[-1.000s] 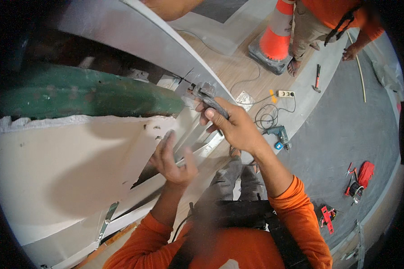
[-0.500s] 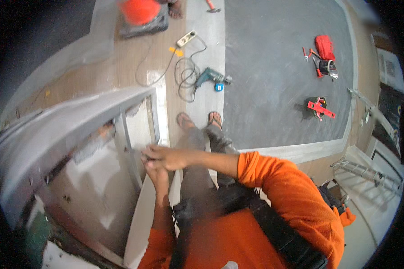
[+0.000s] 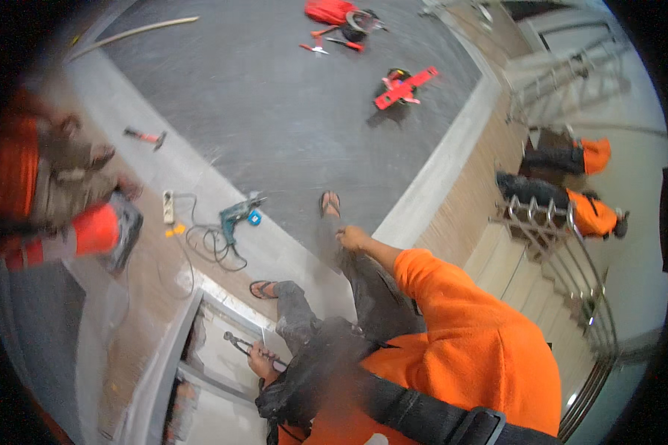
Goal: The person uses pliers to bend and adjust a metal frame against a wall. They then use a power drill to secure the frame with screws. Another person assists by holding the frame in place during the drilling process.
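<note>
My left hand (image 3: 261, 363) at lower centre grips dark metal pincers (image 3: 238, 343), held over the framed opening (image 3: 194, 320) with white board inside. My right hand (image 3: 352, 239) is out in front of my trouser leg, fingers curled; whatever they may hold is too small to make out. A sandalled foot (image 3: 330, 204) shows just beyond it on the grey mat (image 3: 286, 126). Left of my legs lie a teal corded drill (image 3: 235, 216) and a white power strip (image 3: 168, 207) with coiled cable.
A co-worker (image 3: 18, 178) is at the left beside an orange traffic cone (image 3: 100, 230). A hammer (image 3: 145, 137), red level (image 3: 404, 87) and red bag (image 3: 326, 11) lie ahead. At right, two people in orange (image 3: 594, 213) are on stairs with metal railings (image 3: 594, 274).
I have turned toward the mat and stairs. My hands, together at the frame before, are apart: the left stays low with the pincers, the right has moved forward over my leg.
</note>
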A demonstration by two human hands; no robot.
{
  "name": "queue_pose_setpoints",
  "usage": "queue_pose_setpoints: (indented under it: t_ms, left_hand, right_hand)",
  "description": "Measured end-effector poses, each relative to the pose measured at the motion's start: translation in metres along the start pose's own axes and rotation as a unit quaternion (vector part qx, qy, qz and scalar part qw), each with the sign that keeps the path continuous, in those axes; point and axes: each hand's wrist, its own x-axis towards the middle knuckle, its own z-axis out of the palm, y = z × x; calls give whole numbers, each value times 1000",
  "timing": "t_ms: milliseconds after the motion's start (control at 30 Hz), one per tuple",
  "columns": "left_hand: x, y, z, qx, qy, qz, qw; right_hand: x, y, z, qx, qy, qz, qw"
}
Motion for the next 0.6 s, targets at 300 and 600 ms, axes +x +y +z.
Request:
queue_pose_setpoints:
  t_ms: [300,600]
  left_hand:
    - [6,-6,82,195,10,67,978]
    - [20,-60,220,265,-12,48,963]
  right_hand:
    - [110,126,-165,127,131,55,982]
    - [350,85,-419,27,263,-42,964]
